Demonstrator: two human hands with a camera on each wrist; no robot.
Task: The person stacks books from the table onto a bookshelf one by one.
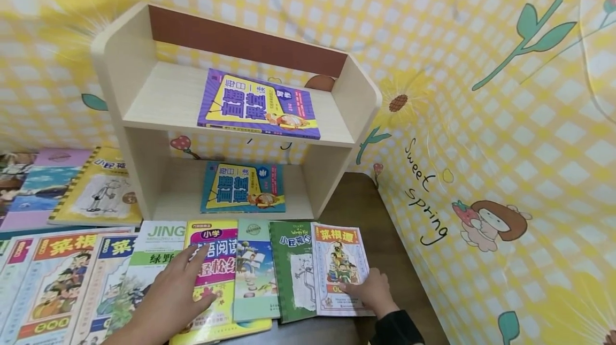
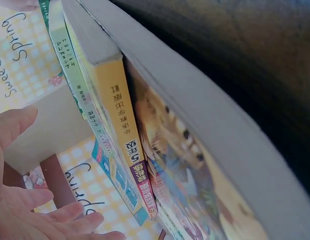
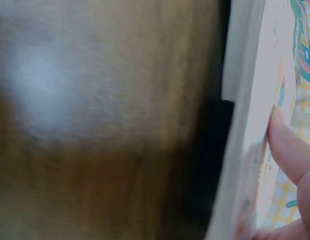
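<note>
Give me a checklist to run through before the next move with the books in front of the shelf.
1. Right hand rests on the rightmost white book: ok.
2. Right hand's grip on that book: not ok, fingers lie flat on the cover.
3. Left hand rests with straight fingers on the pink and yellow book: ok.
4. Free room on the upper shelf beside the purple book: ok.
5. White book overlaps the green book: ok.
6. What lies under the row: cannot tell.

Brown table (image 1: pixel 366 200) bears overlapping books (image 1: pixel 250 270) and a shelf (image 1: pixel 144 115).
</note>
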